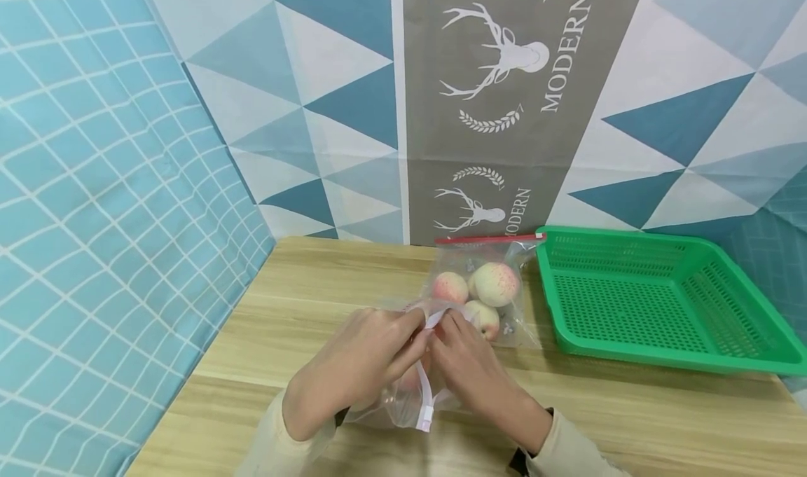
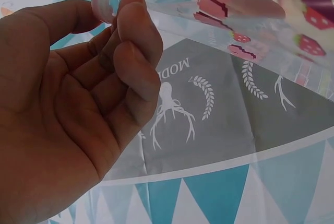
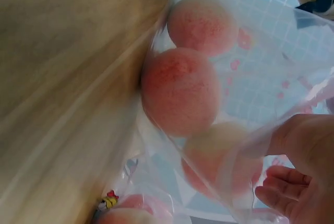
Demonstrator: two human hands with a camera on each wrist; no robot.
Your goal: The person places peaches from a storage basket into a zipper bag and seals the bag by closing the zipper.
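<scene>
A clear zip bag (image 1: 400,410) with a white closure strip and slider (image 1: 426,418) lies on the table between both hands. My left hand (image 1: 356,361) pinches its rim from the left. On the other side, my right hand (image 1: 469,365) grips the rim near the far end of the strip. The left wrist view shows the left hand (image 2: 88,93) curled at the rim, with a pink strawberry print on the bag (image 2: 240,31). Pinkish peaches (image 3: 180,91) fill the bag in the right wrist view, beside the right hand (image 3: 302,166); its fingertips are partly hidden.
Behind the hands lies a second clear bag with a red zip (image 1: 492,239), holding several peaches (image 1: 497,284). A green perforated basket (image 1: 630,360) stands to the right on the wooden table (image 1: 252,372). Patterned cloth (image 1: 353,113) hangs along the back.
</scene>
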